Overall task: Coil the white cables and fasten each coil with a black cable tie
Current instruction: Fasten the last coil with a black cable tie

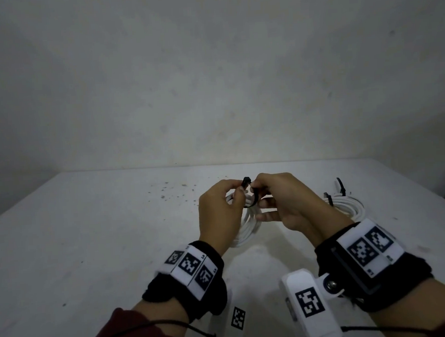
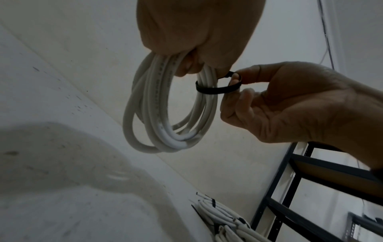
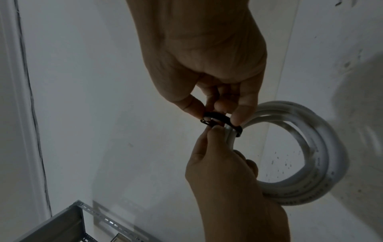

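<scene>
I hold a white cable coil (image 1: 248, 228) in the air above the table (image 1: 89, 243). My left hand (image 1: 237, 193) grips the top of the coil (image 2: 165, 114), fingers curled round its strands. A black cable tie (image 1: 250, 192) is looped loosely round the strands (image 2: 217, 89). My right hand (image 1: 258, 187) pinches that loop between thumb and fingertips (image 3: 219, 117). In the right wrist view the left thumb (image 3: 215, 132) sits against the tie's head, and the coil (image 3: 315, 147) hangs behind both hands.
Other white coils (image 1: 350, 206) with black ties on them lie on the table to the right, also low in the left wrist view (image 2: 228, 217). A dark metal shelf (image 2: 311, 180) stands beyond the table's right side. A bare wall rises behind.
</scene>
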